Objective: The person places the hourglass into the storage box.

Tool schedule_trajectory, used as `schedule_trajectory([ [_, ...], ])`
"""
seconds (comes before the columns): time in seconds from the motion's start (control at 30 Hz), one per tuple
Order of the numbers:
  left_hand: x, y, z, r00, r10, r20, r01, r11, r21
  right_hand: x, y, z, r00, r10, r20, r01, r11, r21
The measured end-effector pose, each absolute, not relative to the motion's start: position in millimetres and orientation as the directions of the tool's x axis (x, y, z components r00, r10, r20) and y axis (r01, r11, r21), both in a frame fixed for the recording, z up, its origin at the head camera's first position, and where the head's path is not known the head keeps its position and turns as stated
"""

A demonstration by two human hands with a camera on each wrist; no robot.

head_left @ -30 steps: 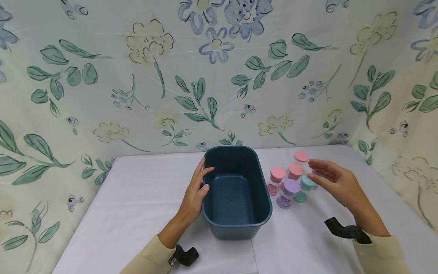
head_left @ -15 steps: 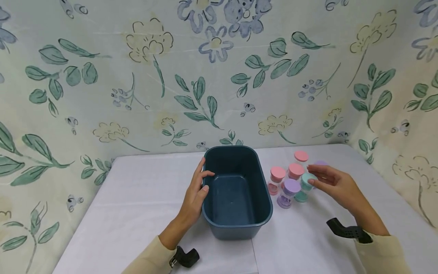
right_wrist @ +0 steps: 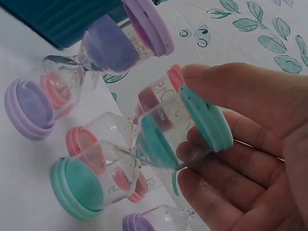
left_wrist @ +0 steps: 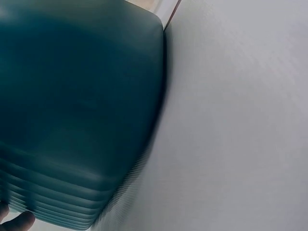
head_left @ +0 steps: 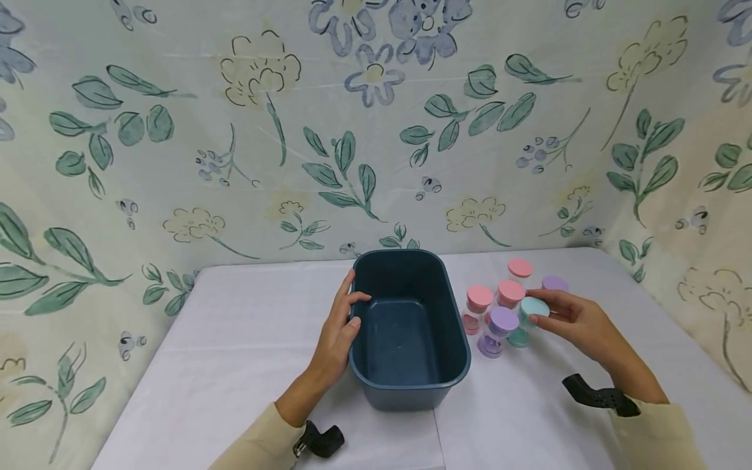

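A teal hourglass point(head_left: 533, 308) stands on the table at the right, and my right hand point(head_left: 578, 326) is around its upper end. In the right wrist view the thumb point(right_wrist: 207, 79) lies at its teal cap, with the other fingers curled behind the glass. My left hand point(head_left: 335, 329) grips the left rim of a dark blue plastic bin point(head_left: 409, 385); one finger and the thumb reach over the rim. Beside the teal one stand a purple hourglass point(head_left: 502, 320) and several pink-capped ones, including a front pink hourglass point(head_left: 479, 297).
Behind my right hand shows another purple hourglass point(head_left: 555, 283). The bin's inside shows only its bare floor. A white cloth point(head_left: 264, 326) covers the table, and a flower-patterned curtain point(head_left: 376, 163) hangs along the back and right side.
My right hand has come down slightly and closed in on the teal hourglass, with fingers now around its cap. My left hand stays at the bin's rim.
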State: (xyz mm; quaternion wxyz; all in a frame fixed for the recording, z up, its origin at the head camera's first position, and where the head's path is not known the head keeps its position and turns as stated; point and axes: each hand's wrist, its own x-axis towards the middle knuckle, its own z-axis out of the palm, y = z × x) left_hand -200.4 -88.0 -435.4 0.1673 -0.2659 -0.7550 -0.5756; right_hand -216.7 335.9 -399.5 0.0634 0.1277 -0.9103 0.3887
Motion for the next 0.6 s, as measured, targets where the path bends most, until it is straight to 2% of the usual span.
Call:
schedule_trajectory([
  [0.6, -199.9, -88.2, -435.4, -0.802, 0.212, 0.558, 0.595, 0.203, 0.778, -218.3, 337.7, -402.7, -0.967, -0.193, 0.164, -0.251, 0.64, -0.726],
])
